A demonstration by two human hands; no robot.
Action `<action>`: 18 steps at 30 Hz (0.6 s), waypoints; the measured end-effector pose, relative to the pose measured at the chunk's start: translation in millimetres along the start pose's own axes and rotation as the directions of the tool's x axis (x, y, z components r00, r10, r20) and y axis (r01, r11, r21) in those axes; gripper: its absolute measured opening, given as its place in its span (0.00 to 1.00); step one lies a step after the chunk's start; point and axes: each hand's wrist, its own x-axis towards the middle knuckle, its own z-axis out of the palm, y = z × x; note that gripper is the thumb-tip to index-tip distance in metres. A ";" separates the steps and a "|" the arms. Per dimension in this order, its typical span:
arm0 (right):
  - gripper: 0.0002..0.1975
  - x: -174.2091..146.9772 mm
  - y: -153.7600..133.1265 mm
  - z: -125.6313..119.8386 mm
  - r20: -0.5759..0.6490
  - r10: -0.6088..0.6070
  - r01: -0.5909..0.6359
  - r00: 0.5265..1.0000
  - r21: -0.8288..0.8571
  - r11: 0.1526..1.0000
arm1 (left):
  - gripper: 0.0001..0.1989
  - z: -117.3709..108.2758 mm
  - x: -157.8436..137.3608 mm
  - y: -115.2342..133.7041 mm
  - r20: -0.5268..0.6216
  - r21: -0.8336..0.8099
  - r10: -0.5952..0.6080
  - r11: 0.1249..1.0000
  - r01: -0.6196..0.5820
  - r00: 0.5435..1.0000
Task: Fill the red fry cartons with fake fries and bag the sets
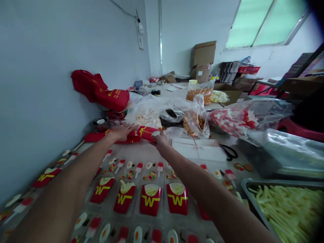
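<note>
My left hand (124, 131) lies with stretched fingers on a row of flat red french fry cartons (95, 137) at the far side of the table. My right hand (161, 141) grips the right end of a red fry carton (147, 132) with a yellow W, its fingers partly hidden. Nearer to me, clear plastic trays (138, 194) hold small red cartons (151, 200) with pale fries in them. Toy-like ice pops (139, 168), egg halves and small round pieces sit in other compartments.
At right, a metal tray (249, 182) holds pale fry sticks (288, 209), beside stacked clear plastic trays (293, 152). Black-handled scissors (230, 153) lie by a white tied stack (198, 149). Behind are bags of small pieces (235, 118) and a red cloth bag (111, 98) against the wall.
</note>
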 end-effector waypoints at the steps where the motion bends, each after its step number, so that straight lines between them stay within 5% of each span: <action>1: 0.18 -1.0 1.1 -0.9 -0.019 -0.014 0.014 1.000 -0.008 1.000 | 0.49 0.5 -3.0 3.3 -0.021 -0.019 -0.062 0.998 0.062 0.998; 3: 0.18 -5.3 -1.4 -9.0 -0.044 -0.059 0.058 0.997 -0.030 0.998 | 0.50 -8.0 -7.0 21.1 -0.107 -0.053 -0.106 0.993 0.101 0.989; 7: 0.16 -29.0 -18.8 -36.4 -0.008 -0.166 0.165 0.986 -0.094 0.982 | 0.54 -44.3 -6.0 93.7 -0.349 0.034 0.165 0.986 -0.163 0.923; 10: 0.14 -60.3 -37.9 -61.1 0.077 -0.211 0.221 0.974 -0.161 0.962 | 0.57 -65.5 -2.0 155.1 -0.387 0.048 0.277 0.958 -0.281 0.879; 13: 0.18 -100.0 -59.8 -97.3 0.013 -0.320 0.312 0.947 -0.260 0.914 | 0.50 -77.5 -4.5 207.1 -0.379 -0.022 0.226 0.967 -0.254 0.897; 15: 0.15 -130.8 -74.0 -127.6 -0.021 -0.517 0.441 0.856 -0.493 0.750 | 0.49 -84.8 -12.4 239.4 -0.404 -0.058 0.163 0.977 -0.203 0.900; 18: 0.09 -180.3 -90.4 -172.6 0.178 -0.642 0.481 0.745 -0.811 0.333 | 0.46 -99.3 -30.4 290.8 -0.450 -0.104 0.163 0.967 -0.233 0.878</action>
